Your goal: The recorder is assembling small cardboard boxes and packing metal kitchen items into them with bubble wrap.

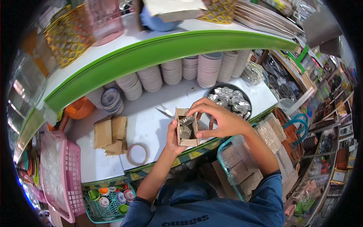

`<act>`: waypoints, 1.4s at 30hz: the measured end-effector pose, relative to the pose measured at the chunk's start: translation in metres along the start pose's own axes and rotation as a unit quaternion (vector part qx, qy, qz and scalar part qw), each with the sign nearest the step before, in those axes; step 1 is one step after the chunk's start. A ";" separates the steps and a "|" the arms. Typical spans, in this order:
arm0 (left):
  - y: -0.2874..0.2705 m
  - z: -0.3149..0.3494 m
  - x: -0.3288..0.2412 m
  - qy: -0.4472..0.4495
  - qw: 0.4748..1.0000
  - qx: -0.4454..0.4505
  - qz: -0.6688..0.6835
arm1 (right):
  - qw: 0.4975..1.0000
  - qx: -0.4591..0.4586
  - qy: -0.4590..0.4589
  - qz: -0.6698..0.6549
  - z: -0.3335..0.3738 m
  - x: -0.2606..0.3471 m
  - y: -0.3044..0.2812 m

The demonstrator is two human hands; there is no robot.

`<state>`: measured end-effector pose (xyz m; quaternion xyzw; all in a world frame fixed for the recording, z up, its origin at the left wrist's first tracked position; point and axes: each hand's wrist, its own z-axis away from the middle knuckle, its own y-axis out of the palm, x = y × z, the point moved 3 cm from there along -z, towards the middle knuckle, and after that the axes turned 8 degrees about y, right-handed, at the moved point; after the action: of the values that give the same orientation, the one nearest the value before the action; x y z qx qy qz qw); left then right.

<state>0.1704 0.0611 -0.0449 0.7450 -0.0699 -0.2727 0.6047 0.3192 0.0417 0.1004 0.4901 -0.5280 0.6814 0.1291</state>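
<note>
A small open cardboard box (188, 142) is held over the white table by my left hand (173, 140), its fingers wrapped round the near left side. Inside the box lie fluted silver metal moulds (185, 131). My right hand (223, 120) is at the box's right side, thumb and fingers apart. Its index fingertip reaches over the far rim and its thumb is by the right wall. No mould shows between those fingers. To the far right of the box stands a round dark tray (248, 99) with several shiny, clear-wrapped bundles (228, 96).
On the table (151, 109) lie a knife (165, 112), a tape roll (137, 154) and cardboard pieces (110, 134). Stacked cups (150, 77) line the back under a green-edged shelf (159, 44). A pink basket (73, 170) stands left; a teal basket (227, 166) is near right.
</note>
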 end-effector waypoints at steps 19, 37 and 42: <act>-0.027 0.141 -0.121 0.150 0.981 -0.063 -0.107 | 0.987 0.097 -0.117 0.057 -0.079 0.085 0.137; -0.047 0.171 -0.146 0.119 0.990 -0.028 -0.066 | 0.975 0.068 -0.017 -0.212 -0.078 0.078 0.190; -0.043 0.171 -0.146 0.141 0.977 -0.079 -0.142 | 0.983 0.042 -0.017 -0.177 -0.080 0.072 0.200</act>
<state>-0.0461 -0.0120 -0.0592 0.7282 0.1446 -0.2529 0.6204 0.1026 0.0033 0.0431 0.5922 -0.4059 0.6609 0.2186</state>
